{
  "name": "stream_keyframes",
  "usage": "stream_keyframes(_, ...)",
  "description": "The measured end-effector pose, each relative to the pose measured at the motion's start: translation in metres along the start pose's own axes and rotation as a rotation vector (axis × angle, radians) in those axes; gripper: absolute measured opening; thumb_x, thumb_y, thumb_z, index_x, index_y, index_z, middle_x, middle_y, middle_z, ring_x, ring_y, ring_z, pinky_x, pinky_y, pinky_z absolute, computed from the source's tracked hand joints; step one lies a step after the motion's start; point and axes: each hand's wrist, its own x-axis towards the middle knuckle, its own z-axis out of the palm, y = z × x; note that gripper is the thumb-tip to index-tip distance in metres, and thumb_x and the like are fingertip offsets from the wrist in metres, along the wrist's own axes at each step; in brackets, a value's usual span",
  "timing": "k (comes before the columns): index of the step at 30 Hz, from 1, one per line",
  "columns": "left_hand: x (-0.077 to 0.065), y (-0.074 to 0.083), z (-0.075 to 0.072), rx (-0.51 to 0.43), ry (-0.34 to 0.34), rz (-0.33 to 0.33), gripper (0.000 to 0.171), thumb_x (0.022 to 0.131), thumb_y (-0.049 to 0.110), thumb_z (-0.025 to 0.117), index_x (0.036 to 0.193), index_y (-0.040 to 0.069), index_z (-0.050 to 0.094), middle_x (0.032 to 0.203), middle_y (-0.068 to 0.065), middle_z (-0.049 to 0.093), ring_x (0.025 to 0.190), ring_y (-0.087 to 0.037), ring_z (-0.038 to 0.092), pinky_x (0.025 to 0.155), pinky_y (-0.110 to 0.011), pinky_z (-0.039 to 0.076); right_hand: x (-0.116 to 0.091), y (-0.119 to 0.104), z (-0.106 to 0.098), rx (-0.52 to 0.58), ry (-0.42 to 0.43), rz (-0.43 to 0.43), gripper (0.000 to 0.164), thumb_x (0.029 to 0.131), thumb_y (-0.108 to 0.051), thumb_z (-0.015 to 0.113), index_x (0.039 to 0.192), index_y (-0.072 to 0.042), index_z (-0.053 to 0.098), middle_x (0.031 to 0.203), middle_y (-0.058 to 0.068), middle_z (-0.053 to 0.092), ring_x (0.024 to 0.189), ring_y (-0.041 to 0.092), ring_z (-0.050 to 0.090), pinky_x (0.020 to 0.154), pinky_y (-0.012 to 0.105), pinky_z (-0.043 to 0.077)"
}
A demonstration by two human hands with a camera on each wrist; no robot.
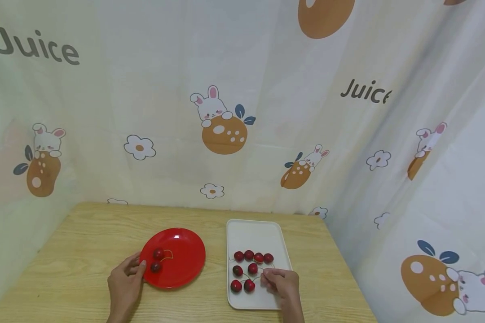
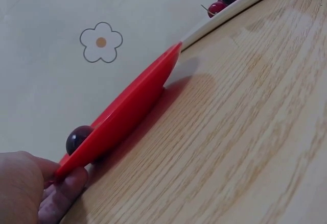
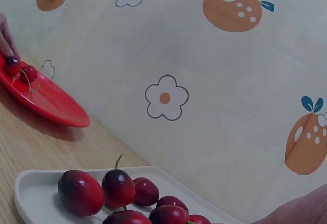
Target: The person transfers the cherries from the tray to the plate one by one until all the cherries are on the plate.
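Note:
My left hand [image 1: 125,280] grips the rim of a red plate [image 1: 182,264], thumb on top and fingers underneath, as the left wrist view shows. On the plate's left side lie two dark red cherries [image 1: 158,254] with joined stems. Several cherries [image 1: 238,256] with thin stems lie on a white rectangular tray [image 1: 254,233] to the right. Over the tray's right side, my right hand [image 1: 282,282] pinches a stem running from a cherry [image 1: 252,268]. Only a blurred edge of that hand shows in the right wrist view, where its fingertips are hidden.
Plate and tray stand apart on a wood-grain table [image 1: 85,229]. A pale curtain [image 1: 165,89] printed with rabbits, oranges and flowers hangs behind the table and along its sides.

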Motion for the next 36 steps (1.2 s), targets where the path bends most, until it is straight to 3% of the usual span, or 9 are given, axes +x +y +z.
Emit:
stream_keyframes(15, 0.0004, -0.0009, 0.0017, 0.015, -0.022, -0.019, 0.038, 0.104, 0.01, 0.073, 0.139, -0.004, 0.07, 0.121, -0.028, 0.078, 0.078, 0.003, 0.067, 0.064, -0.015, 0.053, 0.0026, 0.0032, -0.0075, 0.101, -0.038, 0.03, 0.015, 0.097, 0.006, 0.076, 0.106, 0.017, 0.075, 0.076, 0.008, 0.081, 0.068, 0.01, 0.075, 0.059, 0.021, 0.057)
stream_keyframes(28, 0.0015, -0.0009, 0.001, 0.012, -0.013, -0.024, 0.038, 0.104, 0.01, 0.073, 0.139, -0.004, 0.07, 0.121, -0.027, 0.077, 0.077, 0.008, 0.064, 0.064, -0.014, 0.052, 0.0013, -0.001, -0.0093, 0.122, -0.066, 0.047, 0.022, 0.098, 0.002, 0.077, 0.113, 0.017, 0.072, 0.079, 0.007, 0.081, 0.071, 0.011, 0.076, 0.062, 0.021, 0.057)
stream_keyframes(36, 0.0001, -0.0009, 0.0015, 0.012, -0.009, -0.017, 0.038, 0.103, 0.01, 0.074, 0.139, -0.004, 0.07, 0.121, -0.027, 0.078, 0.076, 0.009, 0.063, 0.063, -0.014, 0.052, 0.001, -0.0012, -0.0099, 0.138, -0.104, 0.039, 0.017, 0.099, 0.002, 0.075, 0.11, 0.014, 0.076, 0.08, 0.007, 0.081, 0.072, 0.011, 0.076, 0.064, 0.021, 0.057)
